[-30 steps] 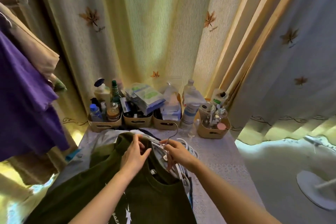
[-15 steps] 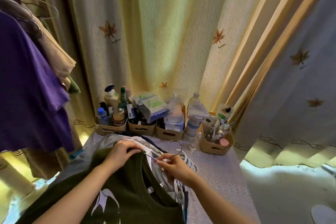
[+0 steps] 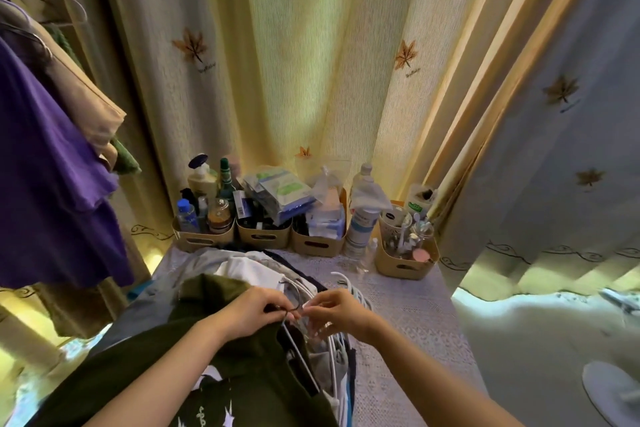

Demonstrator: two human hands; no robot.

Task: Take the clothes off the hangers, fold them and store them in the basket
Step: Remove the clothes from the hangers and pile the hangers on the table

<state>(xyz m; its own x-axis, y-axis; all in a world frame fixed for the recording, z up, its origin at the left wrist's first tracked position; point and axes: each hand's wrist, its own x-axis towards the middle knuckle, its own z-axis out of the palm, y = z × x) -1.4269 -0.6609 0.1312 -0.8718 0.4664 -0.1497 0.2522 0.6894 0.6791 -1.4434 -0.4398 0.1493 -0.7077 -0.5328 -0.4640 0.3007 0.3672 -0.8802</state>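
Not much of the person gets shown tbh. A left hand [image 3: 258, 314] and a right hand [image 3: 337, 312] are seen at lower centre of the frame. Behind them a left forearm [image 3: 166, 367] and a right forearm [image 3: 433, 378] are left bare right down to the bottom edge. Nails are too blurred to be made out.

Lace-covered table [image 3: 412, 333] carries everything here. Beige bins [image 3: 264, 236] line its 12 o'clock edge, a white bottle [image 3: 360, 230] between them. The clothes pile [image 3: 249, 269] sprawls toward 7 o'clock
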